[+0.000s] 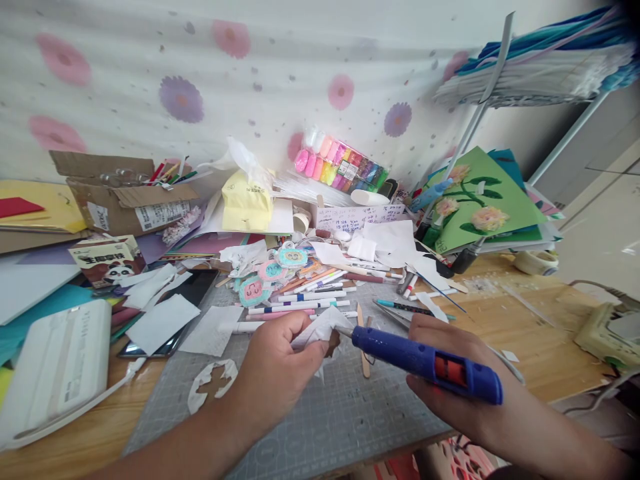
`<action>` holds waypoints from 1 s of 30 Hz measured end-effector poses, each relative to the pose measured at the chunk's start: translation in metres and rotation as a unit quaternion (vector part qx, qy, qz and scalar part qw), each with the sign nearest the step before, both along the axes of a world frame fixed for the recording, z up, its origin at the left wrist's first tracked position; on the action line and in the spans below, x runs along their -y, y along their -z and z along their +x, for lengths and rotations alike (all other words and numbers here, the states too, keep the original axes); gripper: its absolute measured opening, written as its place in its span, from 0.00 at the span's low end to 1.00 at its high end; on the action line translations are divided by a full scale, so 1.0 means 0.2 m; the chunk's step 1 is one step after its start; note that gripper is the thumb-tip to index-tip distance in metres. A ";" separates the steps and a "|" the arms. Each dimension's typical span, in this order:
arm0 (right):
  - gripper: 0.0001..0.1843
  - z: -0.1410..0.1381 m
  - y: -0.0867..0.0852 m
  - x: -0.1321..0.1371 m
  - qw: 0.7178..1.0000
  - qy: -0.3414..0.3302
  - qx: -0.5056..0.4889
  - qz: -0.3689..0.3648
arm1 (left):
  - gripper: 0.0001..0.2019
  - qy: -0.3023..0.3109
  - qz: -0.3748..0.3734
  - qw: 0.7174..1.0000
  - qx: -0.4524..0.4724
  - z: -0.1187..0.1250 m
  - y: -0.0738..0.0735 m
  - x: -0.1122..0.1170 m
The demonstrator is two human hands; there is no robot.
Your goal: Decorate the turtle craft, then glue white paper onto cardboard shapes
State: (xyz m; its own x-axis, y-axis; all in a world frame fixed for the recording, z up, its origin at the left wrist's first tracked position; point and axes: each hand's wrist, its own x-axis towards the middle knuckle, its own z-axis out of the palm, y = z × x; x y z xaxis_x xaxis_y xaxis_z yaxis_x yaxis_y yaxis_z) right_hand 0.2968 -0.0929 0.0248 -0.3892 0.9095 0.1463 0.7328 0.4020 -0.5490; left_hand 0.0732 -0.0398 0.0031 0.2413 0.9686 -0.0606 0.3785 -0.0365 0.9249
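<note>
My left hand (280, 367) pinches a folded piece of white paper (320, 327) between thumb and fingers over the grey cutting mat (310, 433). In my right hand (455, 387) is a blue hot glue gun (415, 357), gripped by its handle. Its metal nozzle points left and meets the paper, or hovers very close to it. Something brown shows just under the paper, partly hidden. A white paper ring (213, 387) with a brown centre lies on the mat left of my left hand. Wooden craft sticks (365, 360) lie behind the glue gun.
Markers (300, 303), paper scraps (213, 330) and small decorated pieces (253, 288) crowd the mat's back. At left are a white power bank (65, 367), phone (193, 293) and cardboard box (135, 207). A power strip (613, 333) sits at right; a flower picture (480, 200) leans behind.
</note>
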 end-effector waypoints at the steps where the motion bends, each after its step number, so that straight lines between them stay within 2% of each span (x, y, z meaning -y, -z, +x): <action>1: 0.10 0.00 0.00 0.00 1.000 0.003 0.003 -0.002 | 0.05 -0.002 -0.001 1.000 -0.001 0.00 0.00 0.00; 6: 0.07 0.00 -0.02 0.01 0.999 0.033 -0.007 0.006 | 0.07 -0.006 -0.009 1.000 0.004 0.00 0.00 0.00; 14: 0.06 0.02 -0.02 0.01 0.999 0.045 -0.018 -0.014 | 0.06 0.007 -0.019 1.000 0.024 0.00 0.00 -0.01; 18: 0.07 0.04 -0.03 0.01 0.998 0.045 -0.015 -0.029 | 0.04 0.018 -0.032 0.997 0.064 -0.01 0.02 -0.02; 22: 0.02 0.15 -0.02 0.02 0.996 0.057 -0.055 -0.029 | 0.05 0.012 -0.070 0.988 0.140 -0.01 0.04 -0.03; 26: 0.08 0.26 -0.01 0.04 0.990 0.105 -0.095 -0.022 | 0.05 0.011 -0.127 0.967 0.222 0.00 0.05 -0.03; 30: 0.02 0.21 -0.02 0.05 0.996 0.051 -0.073 -0.014 | 0.05 0.036 -0.155 0.956 0.248 0.01 0.05 -0.03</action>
State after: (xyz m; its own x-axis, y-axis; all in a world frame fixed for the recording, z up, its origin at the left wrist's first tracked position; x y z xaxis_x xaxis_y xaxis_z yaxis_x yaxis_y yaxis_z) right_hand 0.3385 -0.1025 0.0279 -0.2716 0.9477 0.1678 0.6805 0.3124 -0.6628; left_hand 0.0751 -0.0347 -0.0076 0.3808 0.9022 -0.2026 -0.1020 0.2588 0.9605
